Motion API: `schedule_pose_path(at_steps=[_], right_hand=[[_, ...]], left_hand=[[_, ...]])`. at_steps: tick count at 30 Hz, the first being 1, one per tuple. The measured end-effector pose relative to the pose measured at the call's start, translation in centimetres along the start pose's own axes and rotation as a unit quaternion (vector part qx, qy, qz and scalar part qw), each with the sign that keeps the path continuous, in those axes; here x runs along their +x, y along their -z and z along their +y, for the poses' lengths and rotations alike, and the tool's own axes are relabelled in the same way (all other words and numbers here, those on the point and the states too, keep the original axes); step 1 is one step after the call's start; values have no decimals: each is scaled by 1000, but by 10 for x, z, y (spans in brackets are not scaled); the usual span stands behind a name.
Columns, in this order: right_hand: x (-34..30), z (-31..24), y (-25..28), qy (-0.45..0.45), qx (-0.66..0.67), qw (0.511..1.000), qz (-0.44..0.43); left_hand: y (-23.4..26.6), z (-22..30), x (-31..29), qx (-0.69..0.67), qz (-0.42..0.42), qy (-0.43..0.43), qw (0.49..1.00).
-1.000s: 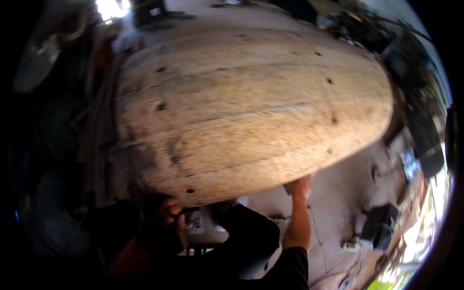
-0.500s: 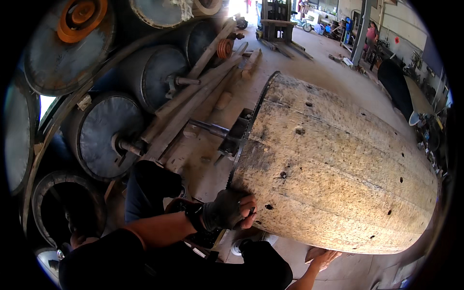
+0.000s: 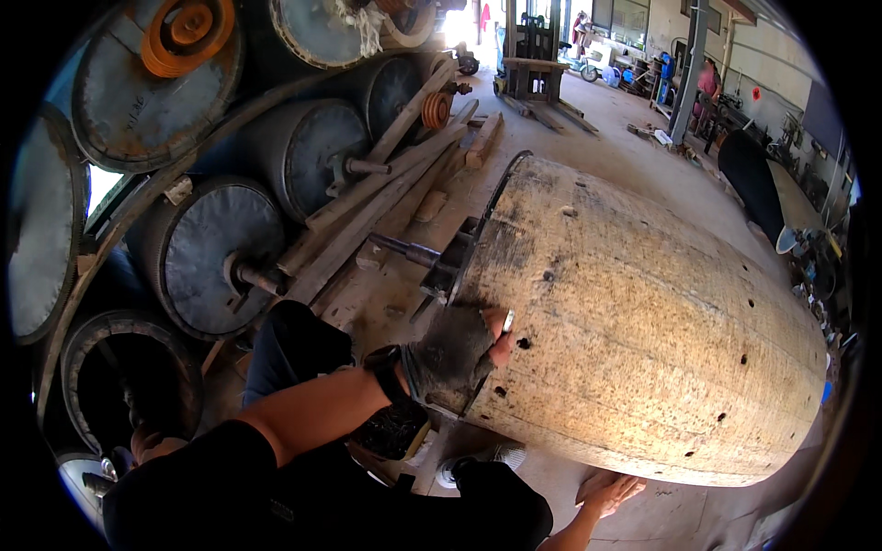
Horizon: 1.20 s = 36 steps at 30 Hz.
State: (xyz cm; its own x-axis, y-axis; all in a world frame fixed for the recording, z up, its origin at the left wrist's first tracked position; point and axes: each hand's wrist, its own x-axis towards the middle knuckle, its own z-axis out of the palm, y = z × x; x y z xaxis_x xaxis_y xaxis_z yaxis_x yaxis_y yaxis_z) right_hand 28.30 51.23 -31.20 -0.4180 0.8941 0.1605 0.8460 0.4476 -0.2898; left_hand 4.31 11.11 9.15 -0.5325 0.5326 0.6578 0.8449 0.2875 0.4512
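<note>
Head camera: tan drum, barrel-shaped and seamed, lies on its side over the floor; dark rim and shaft face the person's left. Small dark holes dot its surface, one row close to that rim.

Left hand, in a dark fingerless glove, is at the rim end, fingers curled closed around a slim piece whose bright end shows between the fingertips. Right hand, bare, is low at the drum's underside, fingers extended rather than gripping; the two hands are well apart.

Change over the last half second: left hand has moved up along the rim, and the bright end now shows. Its fingertips are now just beside a dark hole, so attention appears centred there. Right hand is in nearly the same low place. The row of holes also sits differently in view; cannot settle whether the drum has turned or only the head has shifted.

Farther out: black watch on the left wrist; a shoe below. Timbers lie beyond the shaft, then stacked metal rollers and an orange pulley. Forklift stands at the back.
</note>
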Motion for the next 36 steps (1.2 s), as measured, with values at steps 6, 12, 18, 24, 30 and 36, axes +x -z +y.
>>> schedule_pose_path(at_steps=[6, 12, 18, 24, 30, 36], right_hand=[[-21, 52, -4, 3, -62, 994, 95], [-54, 46, 2, 32, -56, 996, 62], [-91, 68, -19, 61, -21, 994, 93], [-111, 110, -31, 95, -4, 994, 60], [-135, 107, -34, 83, 114, 969, 201], [-207, -32, 121, 274, 228, 847, 394]], left_hand=[[-11, -10, 26, -39, -35, -57, 997], [6, 18, -33, -76, -119, -43, 989], [-21, 78, -172, -60, -138, -72, 986], [-44, 87, -246, -227, -191, -5, 955], [-48, 90, -322, -374, -307, 178, 857], [-48, 92, -343, -371, -331, 238, 834]])
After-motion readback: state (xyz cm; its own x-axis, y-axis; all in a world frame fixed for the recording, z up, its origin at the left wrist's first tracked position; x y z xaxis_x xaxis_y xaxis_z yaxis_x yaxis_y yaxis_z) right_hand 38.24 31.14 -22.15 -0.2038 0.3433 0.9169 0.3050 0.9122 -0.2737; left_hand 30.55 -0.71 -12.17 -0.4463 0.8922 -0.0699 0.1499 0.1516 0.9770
